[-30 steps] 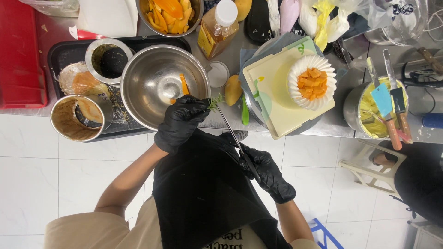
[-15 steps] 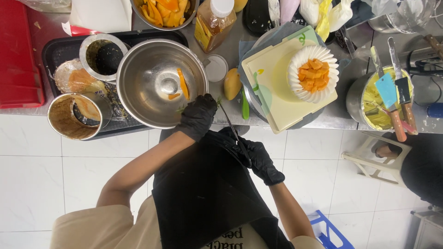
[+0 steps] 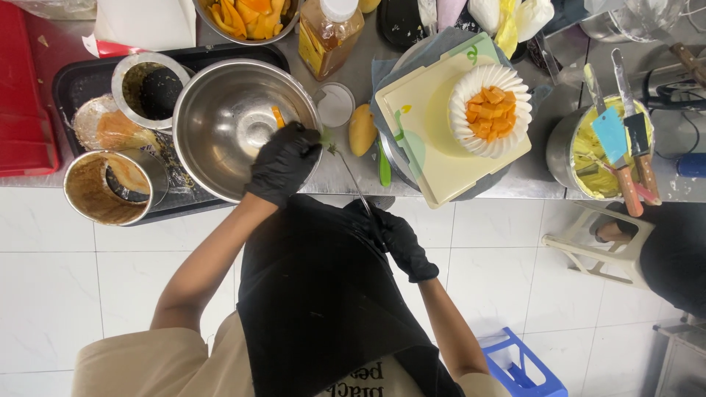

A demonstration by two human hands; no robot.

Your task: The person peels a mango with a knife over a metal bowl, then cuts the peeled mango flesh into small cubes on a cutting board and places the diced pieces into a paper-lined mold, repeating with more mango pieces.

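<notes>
1. A person in a black apron stands at a steel tabletop [image 3: 346, 180], seen from above. Both hands wear black gloves.

2. The left hand [image 3: 283, 163] is curled shut over the near rim of a large metal bowl [image 3: 235, 125]. It seems to pinch something small and green at its fingertips, but the glove hides what it is.

3. The right hand [image 3: 393, 239] is lower, in front of the apron, closed around the handle of a thin knife [image 3: 353, 184]. The blade slants up toward the left hand, its tip just beside the bowl's rim.

4. Inside the bowl lies one thin orange strip of fruit [image 3: 277, 116]; the bowl is otherwise nearly bare.

5. Just right of the bowl sit a small round lid [image 3: 334, 105] and a whole yellow mango [image 3: 362, 130].

6. Further right, a white-frilled cake [image 3: 491, 110] topped with orange fruit cubes rests on a pale square board [image 3: 426, 140].

7. To the left, a dark tray [image 3: 73, 81] holds round tins. At the top edge are a second bowl of orange fruit slices [image 3: 246, 16] and a bottle [image 3: 327, 37] of amber liquid.

8. To cut well here, I judge the blade should move away from the left fingers, in short controlled strokes, with the piece held over the bowl so trimmings drop inside.
</notes>
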